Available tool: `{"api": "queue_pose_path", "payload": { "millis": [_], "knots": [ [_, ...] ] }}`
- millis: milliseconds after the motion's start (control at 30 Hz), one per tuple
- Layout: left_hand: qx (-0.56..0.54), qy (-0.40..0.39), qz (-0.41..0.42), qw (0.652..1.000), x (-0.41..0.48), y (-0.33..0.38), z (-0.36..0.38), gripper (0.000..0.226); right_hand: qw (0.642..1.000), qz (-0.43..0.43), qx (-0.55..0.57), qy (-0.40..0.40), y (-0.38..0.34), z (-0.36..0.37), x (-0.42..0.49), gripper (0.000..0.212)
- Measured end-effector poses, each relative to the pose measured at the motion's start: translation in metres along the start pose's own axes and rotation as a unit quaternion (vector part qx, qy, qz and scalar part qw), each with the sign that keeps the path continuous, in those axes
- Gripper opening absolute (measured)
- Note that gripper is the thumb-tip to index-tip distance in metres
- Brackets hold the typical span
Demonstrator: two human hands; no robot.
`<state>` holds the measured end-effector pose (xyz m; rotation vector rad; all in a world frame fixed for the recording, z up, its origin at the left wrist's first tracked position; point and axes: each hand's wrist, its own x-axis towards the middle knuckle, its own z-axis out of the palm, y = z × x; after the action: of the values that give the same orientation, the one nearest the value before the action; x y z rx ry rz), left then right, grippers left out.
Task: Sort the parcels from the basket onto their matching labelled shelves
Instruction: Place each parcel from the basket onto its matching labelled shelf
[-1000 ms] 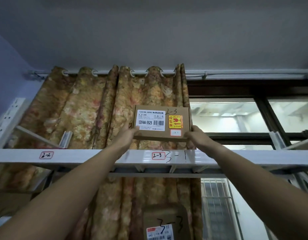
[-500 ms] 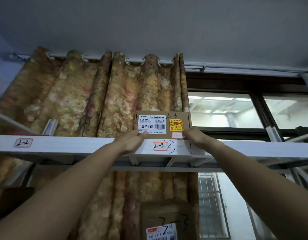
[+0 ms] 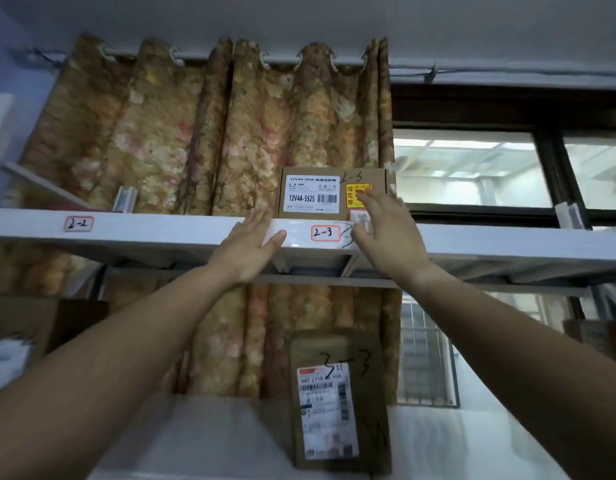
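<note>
A small brown cardboard parcel (image 3: 313,194) marked 2-3, with a white barcode label and a yellow sticker, stands on the white upper shelf (image 3: 161,226) directly above the red-framed 2-3 tag (image 3: 325,233). My left hand (image 3: 251,242) is spread flat in front of the shelf edge, just left of the parcel and below it, holding nothing. My right hand (image 3: 386,230) is open with straight fingers, its fingertips over the parcel's yellow sticker; contact is unclear.
A 2-2 tag (image 3: 78,224) marks the shelf section to the left. On the shelf below stands a brown parcel (image 3: 337,400) marked 3-3. A floral curtain (image 3: 195,140) hangs behind the shelves, a window (image 3: 473,168) at right. More boxes (image 3: 40,327) sit lower left.
The parcel has gone from being held above the shelf to standing on it. Both hands have let go and opened. The camera has tilted down a little.
</note>
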<state>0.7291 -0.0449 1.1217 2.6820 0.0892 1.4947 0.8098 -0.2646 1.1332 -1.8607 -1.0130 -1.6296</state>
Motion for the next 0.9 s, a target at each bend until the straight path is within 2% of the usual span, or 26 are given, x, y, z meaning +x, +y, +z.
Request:
{"api": "queue_pose_path", "payload": {
  "millis": [133,267,333,433,500,633,733,900],
  "knots": [
    [0.022,0.0,-0.03,0.999,-0.07,-0.013,-0.006,0.062,0.993,-0.086,0.003,-0.078,-0.043,0.011,-0.038,0.053],
    [0.082,-0.036,-0.074,0.993,-0.163,-0.028,-0.016,0.059,0.979,-0.117,0.096,-0.139,-0.107,0.03,-0.086,0.055],
    [0.112,-0.082,-0.128,0.982,-0.215,-0.036,-0.024,0.059,0.963,-0.115,0.159,-0.183,-0.14,0.039,-0.116,0.051],
    [0.134,-0.166,-0.223,0.951,-0.291,-0.048,-0.041,0.061,0.92,-0.104,0.254,-0.281,-0.18,0.051,-0.164,0.046],
    [0.139,-0.196,-0.293,0.926,-0.345,-0.053,-0.057,0.062,0.877,-0.102,0.284,-0.373,-0.202,0.059,-0.2,0.05],
    [0.181,-0.256,-0.406,0.858,-0.444,-0.059,-0.086,0.064,0.804,-0.083,0.325,-0.491,-0.237,0.073,-0.275,0.055],
    [0.192,-0.268,-0.462,0.823,-0.496,-0.054,-0.107,0.064,0.764,-0.103,0.331,-0.545,-0.261,0.075,-0.316,0.059],
    [0.173,-0.256,-0.509,0.803,-0.555,-0.049,-0.146,0.064,0.733,-0.116,0.345,-0.575,-0.309,0.068,-0.34,0.065]
  ]
}}
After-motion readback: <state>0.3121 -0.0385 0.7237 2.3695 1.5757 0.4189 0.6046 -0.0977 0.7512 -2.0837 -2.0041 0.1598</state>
